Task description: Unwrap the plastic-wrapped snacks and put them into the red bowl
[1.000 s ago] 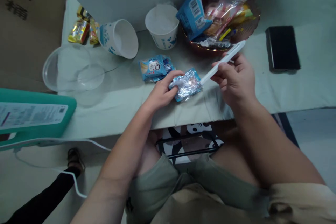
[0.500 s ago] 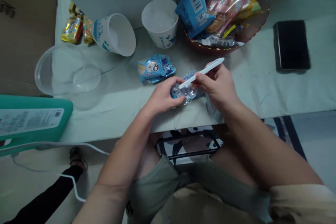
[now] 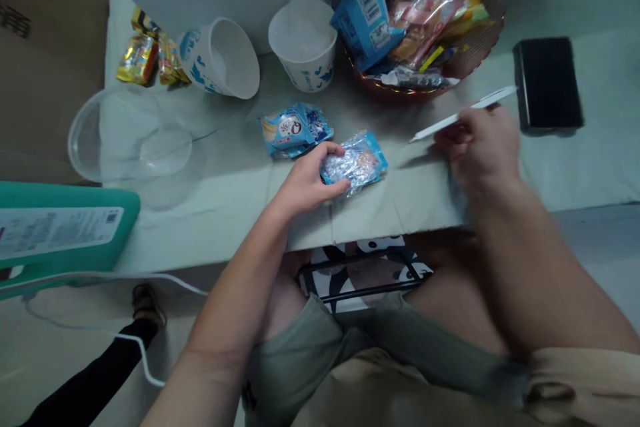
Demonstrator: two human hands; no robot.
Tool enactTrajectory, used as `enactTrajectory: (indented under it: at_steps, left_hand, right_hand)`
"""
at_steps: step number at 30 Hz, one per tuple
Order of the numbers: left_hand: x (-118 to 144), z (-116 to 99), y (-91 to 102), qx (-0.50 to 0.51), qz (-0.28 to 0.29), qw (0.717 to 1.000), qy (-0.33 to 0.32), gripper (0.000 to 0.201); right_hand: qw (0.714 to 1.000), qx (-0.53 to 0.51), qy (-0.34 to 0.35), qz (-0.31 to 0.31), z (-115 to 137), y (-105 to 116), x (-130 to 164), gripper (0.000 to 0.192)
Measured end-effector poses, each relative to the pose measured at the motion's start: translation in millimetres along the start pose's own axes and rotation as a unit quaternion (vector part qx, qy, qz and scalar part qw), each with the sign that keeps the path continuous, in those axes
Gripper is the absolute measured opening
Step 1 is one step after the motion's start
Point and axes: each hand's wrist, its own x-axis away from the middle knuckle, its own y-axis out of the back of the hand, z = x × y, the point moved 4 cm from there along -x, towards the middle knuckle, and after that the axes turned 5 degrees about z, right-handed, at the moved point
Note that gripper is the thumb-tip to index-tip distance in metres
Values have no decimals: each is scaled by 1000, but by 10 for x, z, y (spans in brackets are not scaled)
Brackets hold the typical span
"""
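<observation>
A: Where's the shiny blue snack packet [image 3: 356,164]?

B: Flat on the table [image 3: 225,213] near its front edge, long axis running left to right. The left hand [image 3: 305,181] is nearer: fingers curled onto the packet's left end, pinning it.

A: And the right hand [image 3: 480,147]?

B: Well off to the packet's right, blurred, fingers closed round a slim white tool [image 3: 463,114]. Its tip points back left toward the packet, apart from it.
</observation>
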Motion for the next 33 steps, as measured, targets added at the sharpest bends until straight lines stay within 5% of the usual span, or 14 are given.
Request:
enactTrajectory:
  at_steps: [2, 4, 7, 9, 13, 19, 22, 25, 29, 31, 33]
  left_hand:
    - [0, 28, 1, 22, -3, 1000, -7, 44]
    - [-4, 71, 4, 48, -14, 999, -15, 44]
    - [-5, 123, 11, 66, -42, 996, -41, 44]
    - [9, 135, 19, 64, -56, 995, -56, 51]
    - [82, 82, 75, -2, -91, 994, -55, 65]
    - [163, -10, 233, -104, -171, 980, -9, 19]
    - [184, 4, 300, -74, -214, 973, -38, 16]
    - [181, 49, 285, -14, -171, 980, -102, 15]
    - [149, 118, 184, 59, -74, 985, -145, 42]
    - [127, 131, 165, 80, -81, 984, -134, 50]
    - [103, 120, 165, 74, -100, 986, -109, 52]
  right_hand:
    - [997, 25, 73, -1, 102, 51, -3, 16]
    - [969, 157, 184, 41, 225, 26, 71, 20]
    - [855, 387, 328, 107, 311, -97, 251, 33]
    - [814, 451, 339, 137, 293, -149, 311, 42]
    - [829, 465, 286, 122, 251, -122, 271, 30]
    - [836, 440, 308, 107, 209, -72, 202, 11]
    - [848, 410, 318, 109, 257, -121, 291, 10]
    - [845, 381, 298, 226, 286, -263, 497, 12]
    - [767, 348, 263, 471, 211, -466, 857, 6]
    - [743, 320, 278, 517, 193, -518, 972, 10]
    - [757, 298, 293, 502, 186, -553, 1008, 13]
